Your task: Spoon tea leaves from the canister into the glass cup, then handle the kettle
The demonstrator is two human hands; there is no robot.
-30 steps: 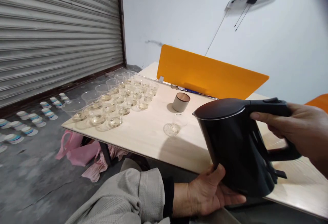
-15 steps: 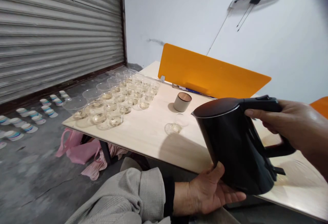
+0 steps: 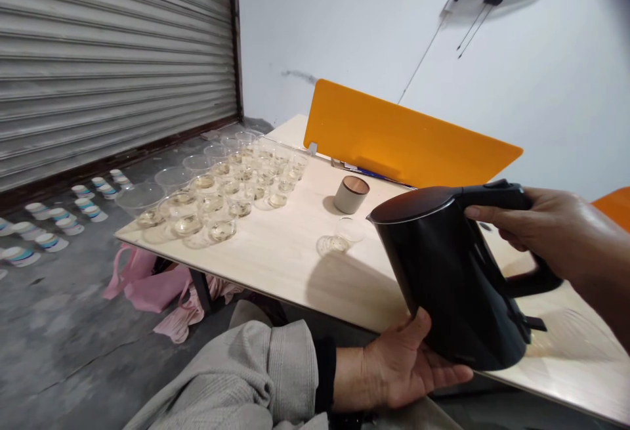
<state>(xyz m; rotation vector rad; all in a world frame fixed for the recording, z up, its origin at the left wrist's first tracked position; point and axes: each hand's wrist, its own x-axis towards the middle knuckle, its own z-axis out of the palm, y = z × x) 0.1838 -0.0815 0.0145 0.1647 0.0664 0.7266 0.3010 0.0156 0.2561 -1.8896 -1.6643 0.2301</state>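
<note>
A black electric kettle (image 3: pixel 443 279) is held tilted above the near edge of the table, its spout toward the left. My right hand (image 3: pixel 566 226) is closed round its handle, with the thumb on top. Under the kettle's lower end, my left hand (image 3: pixel 411 367) supports it, thumb against the side and fingers beneath the base. A clear plastic cup (image 3: pixel 339 241) stands on the table left of the spout, with a shadow over the wood beside it. Behind that cup is a grey cup with a brown inside (image 3: pixel 351 197). No liquid stream shows at the spout.
Several clear cups with pale liquid (image 3: pixel 221 230) crowd the left end of the wooden table (image 3: pixel 275 256). An orange divider panel (image 3: pixel 403 131) stands along the back. White bottles (image 3: pixel 59 216) stand on the floor at left, and a pink bag (image 3: pixel 157 285) lies beneath the table.
The view has shifted very slightly. Both hands keep their hold on the kettle, which stays in nearly the same tilted pose.
</note>
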